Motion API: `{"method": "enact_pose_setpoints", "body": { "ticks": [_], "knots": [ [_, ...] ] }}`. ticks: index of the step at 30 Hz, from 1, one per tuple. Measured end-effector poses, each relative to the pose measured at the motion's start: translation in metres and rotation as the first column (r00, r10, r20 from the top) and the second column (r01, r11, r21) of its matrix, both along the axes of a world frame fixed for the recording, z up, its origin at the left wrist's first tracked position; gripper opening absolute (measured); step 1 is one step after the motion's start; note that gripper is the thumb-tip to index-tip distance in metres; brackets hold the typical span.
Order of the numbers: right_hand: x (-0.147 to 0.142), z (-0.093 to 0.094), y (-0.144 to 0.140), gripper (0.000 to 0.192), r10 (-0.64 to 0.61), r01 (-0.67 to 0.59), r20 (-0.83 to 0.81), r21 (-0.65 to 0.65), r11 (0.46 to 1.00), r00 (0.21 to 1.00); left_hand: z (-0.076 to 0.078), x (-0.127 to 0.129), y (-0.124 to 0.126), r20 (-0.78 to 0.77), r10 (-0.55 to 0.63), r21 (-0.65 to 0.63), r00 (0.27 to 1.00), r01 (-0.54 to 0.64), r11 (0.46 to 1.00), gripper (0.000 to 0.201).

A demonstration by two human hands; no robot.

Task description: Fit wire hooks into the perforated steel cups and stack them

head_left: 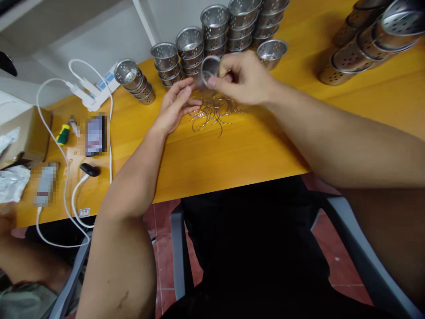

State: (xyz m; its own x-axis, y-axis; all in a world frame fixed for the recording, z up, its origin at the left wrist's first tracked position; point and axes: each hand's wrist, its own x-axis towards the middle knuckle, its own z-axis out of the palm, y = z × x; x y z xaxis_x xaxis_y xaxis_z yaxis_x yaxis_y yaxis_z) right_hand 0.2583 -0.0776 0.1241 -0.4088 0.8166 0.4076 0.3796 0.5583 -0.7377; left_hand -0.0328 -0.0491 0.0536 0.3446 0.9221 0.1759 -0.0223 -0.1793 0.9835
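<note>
My right hand (239, 79) is closed on the rim of a small metal cup (209, 73), blurred by motion and held above the table. To the left of that cup is my left hand (175, 106), fingers stretched and apart; whether its fingertips touch the cup I cannot tell. Below both hands lies a loose pile of thin curved wires (214, 113). A single perforated cup (272, 53) stands just behind my right wrist. Stacks of perforated metal cups (190, 46) line the back of the table.
More stacked cups (358, 48) lean at the right. A shorter stack (134, 79) stands beside a power strip (102, 88) with white cables. Further left are a phone (95, 135), a green-and-yellow handled tool (63, 134) and a cardboard box (29, 137). Another person's leg (29, 261) shows at lower left.
</note>
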Motion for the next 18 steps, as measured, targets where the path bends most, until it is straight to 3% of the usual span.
{"method": "enact_pose_setpoints", "body": {
  "ticks": [2,5,9,14,18],
  "knots": [
    [-0.021,-0.008,-0.01,0.087,0.153,-0.154,-0.101,0.004,0.988,0.983,0.002,0.001,-0.002,0.017,-0.028,0.017,0.999,0.028,0.999,0.074],
    [-0.037,-0.019,-0.014,0.092,0.229,-0.243,-0.183,-0.062,0.968,0.956,0.005,0.003,-0.004,0.033,-0.057,0.033,0.998,0.056,0.998,0.088],
    [-0.037,-0.027,-0.005,0.084,0.215,-0.254,-0.221,-0.167,0.953,0.951,0.005,0.006,-0.005,0.027,-0.047,0.001,0.999,0.047,0.999,0.08],
    [-0.035,-0.026,0.001,0.076,0.211,-0.235,-0.213,-0.095,0.967,0.954,0.002,0.006,0.0,0.025,-0.017,-0.047,1.0,0.018,0.999,0.067],
    [-0.039,-0.023,0.0,0.083,0.201,-0.235,-0.209,-0.156,0.959,0.957,0.001,0.004,0.004,0.039,-0.033,-0.027,0.999,0.034,0.999,0.069]
  ]
}}
